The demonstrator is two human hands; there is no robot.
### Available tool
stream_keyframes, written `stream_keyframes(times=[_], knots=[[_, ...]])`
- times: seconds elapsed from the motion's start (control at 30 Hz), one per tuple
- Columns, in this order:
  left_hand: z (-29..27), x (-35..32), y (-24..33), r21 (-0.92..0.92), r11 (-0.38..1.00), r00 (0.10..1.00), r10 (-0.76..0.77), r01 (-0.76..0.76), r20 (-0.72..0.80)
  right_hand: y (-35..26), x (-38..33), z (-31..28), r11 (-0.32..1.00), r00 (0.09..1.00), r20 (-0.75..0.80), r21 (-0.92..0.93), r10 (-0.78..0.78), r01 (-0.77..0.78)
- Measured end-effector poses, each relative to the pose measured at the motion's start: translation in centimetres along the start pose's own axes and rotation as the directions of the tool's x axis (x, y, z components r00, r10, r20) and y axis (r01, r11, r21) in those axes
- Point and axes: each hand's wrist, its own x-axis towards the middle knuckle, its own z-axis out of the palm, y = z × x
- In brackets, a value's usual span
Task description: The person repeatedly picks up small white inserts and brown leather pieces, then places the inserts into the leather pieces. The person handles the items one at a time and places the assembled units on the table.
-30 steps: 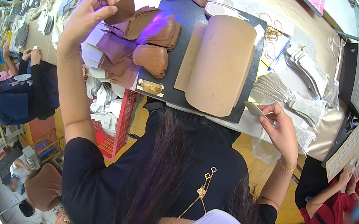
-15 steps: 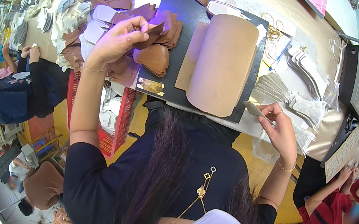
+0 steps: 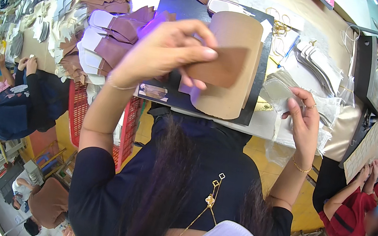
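Pinched between my left hand's (image 3: 170, 52) thumb and fingers is a brown leather piece (image 3: 227, 67), blurred at its edges. It hangs over a tan rounded block (image 3: 236, 31) that stands on a black board (image 3: 253, 94). My right hand (image 3: 304, 120) grips a thin grey-beige cut piece (image 3: 278, 92) by its edge, in front of a fanned stack of similar grey pieces (image 3: 317, 112). Part of the block and the board is hidden behind my left hand.
Brown and white cut pieces (image 3: 117, 38) are piled left of the board. More grey strips (image 3: 318, 62) lie at the right, near a blue pen (image 3: 291, 44). A red crate (image 3: 74, 114) stands below the table's left side. Co-workers sit at both sides.
My left hand has carried the brown leather piece rightward, from the stacks to over the tan block. My right hand has shifted slightly, turning the grey piece's flat face into view.
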Motion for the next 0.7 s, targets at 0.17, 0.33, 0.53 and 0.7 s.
stream_keyframes(times=[0.17, 0.33, 0.53, 0.7], knots=[[1.4, 3.1, -0.2, 0.143, 0.977, 0.986, -0.163, 0.158, 0.029, -2.2, 0.5, 1.2, 0.987, 0.987, -0.146, 0.134, -0.068, 0.088], [0.2, 2.1, -1.5, -0.141, 0.964, 0.974, -0.224, 0.224, 0.012, -2.9, 2.7, 3.8, 0.978, 0.996, -0.090, 0.204, -0.010, 0.029], [0.0, 1.6, -1.8, -0.181, 0.958, 0.974, -0.226, 0.224, 0.011, -3.1, 4.3, 6.7, 0.976, 1.000, 0.003, 0.217, 0.026, -0.026], [0.0, 1.5, -1.5, -0.172, 0.962, 0.977, -0.208, 0.213, 0.046, -3.3, 4.7, 7.6, 0.982, 0.995, 0.027, 0.161, 0.098, -0.101]])
